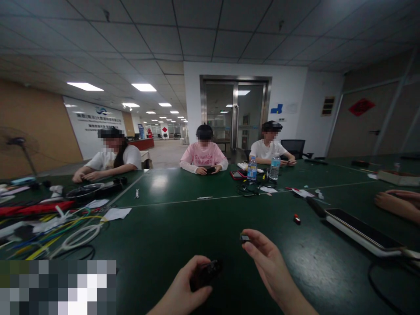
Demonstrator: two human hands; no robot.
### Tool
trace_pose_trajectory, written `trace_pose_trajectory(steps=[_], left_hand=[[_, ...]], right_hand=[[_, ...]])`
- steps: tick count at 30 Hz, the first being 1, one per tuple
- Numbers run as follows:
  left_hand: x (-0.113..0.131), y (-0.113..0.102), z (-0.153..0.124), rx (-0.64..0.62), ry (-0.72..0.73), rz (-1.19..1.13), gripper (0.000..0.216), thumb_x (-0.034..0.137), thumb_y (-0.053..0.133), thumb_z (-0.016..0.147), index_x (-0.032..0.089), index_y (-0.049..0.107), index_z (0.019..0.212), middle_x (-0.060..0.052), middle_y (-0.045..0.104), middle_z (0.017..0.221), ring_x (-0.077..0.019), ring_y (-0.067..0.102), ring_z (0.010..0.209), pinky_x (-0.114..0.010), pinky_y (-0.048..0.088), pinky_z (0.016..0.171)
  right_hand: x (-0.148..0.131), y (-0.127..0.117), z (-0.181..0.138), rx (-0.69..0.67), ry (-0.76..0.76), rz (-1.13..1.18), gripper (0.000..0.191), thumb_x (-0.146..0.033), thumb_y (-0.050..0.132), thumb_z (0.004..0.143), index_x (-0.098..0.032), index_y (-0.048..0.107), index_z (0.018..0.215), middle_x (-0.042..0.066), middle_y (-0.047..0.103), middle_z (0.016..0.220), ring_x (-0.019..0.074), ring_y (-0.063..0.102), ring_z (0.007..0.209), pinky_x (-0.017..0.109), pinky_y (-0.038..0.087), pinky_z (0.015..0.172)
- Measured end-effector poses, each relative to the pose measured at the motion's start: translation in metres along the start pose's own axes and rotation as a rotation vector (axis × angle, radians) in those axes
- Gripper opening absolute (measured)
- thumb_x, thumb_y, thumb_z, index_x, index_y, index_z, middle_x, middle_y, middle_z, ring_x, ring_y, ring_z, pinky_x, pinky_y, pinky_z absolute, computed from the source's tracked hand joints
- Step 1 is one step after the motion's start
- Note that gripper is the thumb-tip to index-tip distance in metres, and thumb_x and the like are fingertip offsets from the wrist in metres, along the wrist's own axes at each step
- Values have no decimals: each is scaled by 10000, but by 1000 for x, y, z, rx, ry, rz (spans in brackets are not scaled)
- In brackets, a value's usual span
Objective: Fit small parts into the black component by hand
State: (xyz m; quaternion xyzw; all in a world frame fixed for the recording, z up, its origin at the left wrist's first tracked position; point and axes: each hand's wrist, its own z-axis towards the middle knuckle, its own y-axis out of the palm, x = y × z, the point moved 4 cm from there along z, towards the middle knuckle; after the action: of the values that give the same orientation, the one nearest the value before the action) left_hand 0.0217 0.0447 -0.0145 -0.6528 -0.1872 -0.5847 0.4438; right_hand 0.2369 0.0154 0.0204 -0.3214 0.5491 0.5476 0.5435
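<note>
Near the bottom middle, my left hand (188, 286) is closed around a small black device (207, 273), thumb below and fingers above. Its exact kind cannot be made out. To the right and a little higher, my right hand (265, 258) pinches a tiny dark piece with a pale face (244, 237) between thumb and fingertips. The two held things are apart, both above the green tabletop (170, 234). A small red and black object (297, 219) lies on the table beyond my right hand.
Coiled cables (78, 234) and a paper sheet (117, 214) lie at left. A white-edged flat device (364, 232) is at right, near another person's hand (397, 203). Farther off are a small wrench (137, 193), water bottles (274, 168) and several seated people.
</note>
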Motion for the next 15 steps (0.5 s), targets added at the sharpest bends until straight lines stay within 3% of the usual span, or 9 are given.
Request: trace_pose_trajectory(steps=[15], left_hand=[[-1, 1, -2, 29, -49, -36, 476, 114, 611, 691, 206, 522, 1149, -45, 635, 1096, -228, 590, 988, -332, 443, 872]], right_hand=[[5, 6, -3, -40, 31, -30, 426, -455, 794, 604, -231, 700, 954, 70, 709, 932, 257, 625, 924, 405, 491, 841]])
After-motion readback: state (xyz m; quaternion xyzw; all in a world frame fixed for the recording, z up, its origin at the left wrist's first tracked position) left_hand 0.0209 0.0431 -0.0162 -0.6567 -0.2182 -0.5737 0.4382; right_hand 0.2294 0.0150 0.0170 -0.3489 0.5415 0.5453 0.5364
